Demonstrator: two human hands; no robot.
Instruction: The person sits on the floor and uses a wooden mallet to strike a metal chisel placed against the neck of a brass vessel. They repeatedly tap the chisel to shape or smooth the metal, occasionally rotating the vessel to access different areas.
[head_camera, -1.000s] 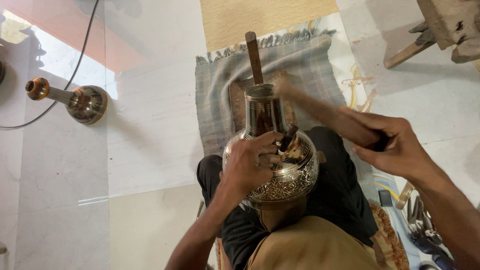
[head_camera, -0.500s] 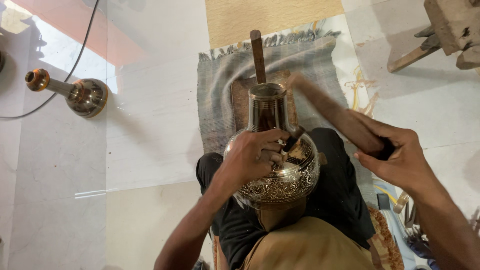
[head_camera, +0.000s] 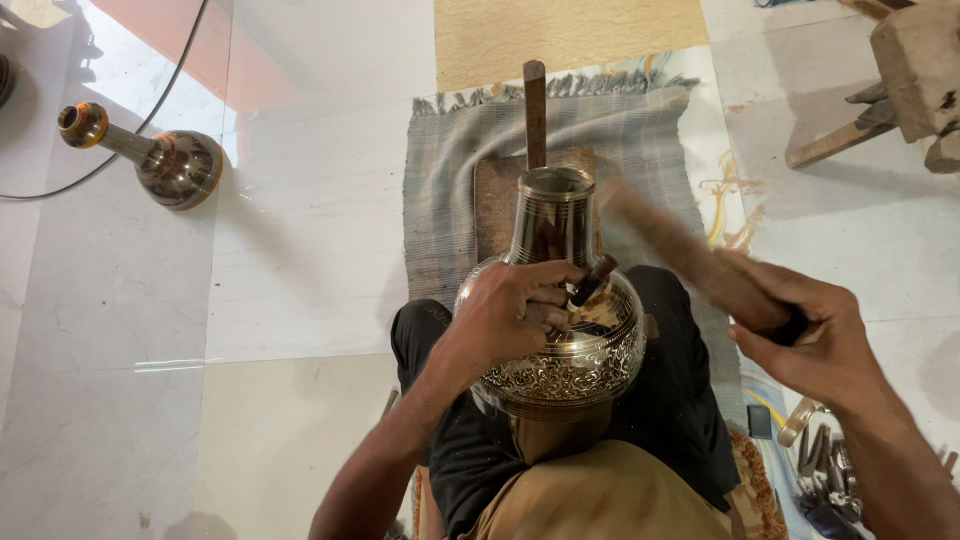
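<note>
A round metal vase (head_camera: 560, 350) with an engraved belly and a tall neck rests in my lap, neck pointing away from me. My left hand (head_camera: 515, 310) lies on the vase's shoulder, fingers pinched around a small dark chisel (head_camera: 592, 282) set against the metal. My right hand (head_camera: 810, 335) grips the end of a wooden mallet (head_camera: 670, 240), blurred with motion, its head just right of the vase's neck and above the chisel.
A grey fringed mat (head_camera: 450, 190) with a wooden board (head_camera: 497, 195) and an upright stick (head_camera: 535, 110) lies ahead. A second vase (head_camera: 170, 165) lies on the tiles at the left beside a black cable (head_camera: 170, 80). Wooden stool parts (head_camera: 900, 90) are upper right; several tools (head_camera: 820, 460) lower right.
The mallet has swung up and back down near the chisel. My left hand keeps the chisel on the vase's shoulder. The vase has barely shifted.
</note>
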